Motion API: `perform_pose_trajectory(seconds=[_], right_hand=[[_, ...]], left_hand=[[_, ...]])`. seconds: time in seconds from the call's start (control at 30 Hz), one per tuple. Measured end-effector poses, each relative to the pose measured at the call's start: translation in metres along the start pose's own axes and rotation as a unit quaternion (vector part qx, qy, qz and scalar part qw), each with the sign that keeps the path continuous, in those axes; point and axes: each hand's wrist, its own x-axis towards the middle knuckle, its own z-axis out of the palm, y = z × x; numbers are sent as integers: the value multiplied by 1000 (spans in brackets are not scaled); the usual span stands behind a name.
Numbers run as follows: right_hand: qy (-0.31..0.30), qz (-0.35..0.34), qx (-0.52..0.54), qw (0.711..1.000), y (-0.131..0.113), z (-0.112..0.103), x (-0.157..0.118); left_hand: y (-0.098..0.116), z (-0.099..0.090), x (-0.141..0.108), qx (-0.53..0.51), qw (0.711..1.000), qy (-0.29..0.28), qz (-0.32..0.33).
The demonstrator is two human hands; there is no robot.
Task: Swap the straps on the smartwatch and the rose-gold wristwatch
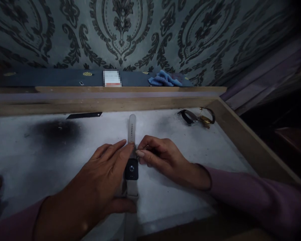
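A smartwatch [131, 169] with a dark square screen and a pale strap [131, 129] lies lengthwise on the white surface, face up. My left hand [102, 174] is over its left side, holding it down. The fingertips press on the upper strap just above the case, and the thumb lies across the lower strap. My right hand [163, 157] is closed in a pinch beside the upper right corner of the case. Something thin shows at its fingertips, too small and dark to name. The lower strap end is partly hidden under my left hand.
A black blade-like strip [84, 115] lies by the back edge. Wristwatches [190, 117], one with gold parts, lie at the back right. A wooden rim [261, 144] borders the white surface [180, 201]. Behind it are a blue cloth [165, 79] and a blurred white box [111, 78].
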Motion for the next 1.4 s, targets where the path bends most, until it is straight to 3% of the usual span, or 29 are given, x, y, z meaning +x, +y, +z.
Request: perform_pose_trajectory(seconds=[1.4], right_hand=[[-8, 12, 41, 999, 3, 4, 2]], left_hand=[[3, -2, 3, 2, 1000, 1, 1]])
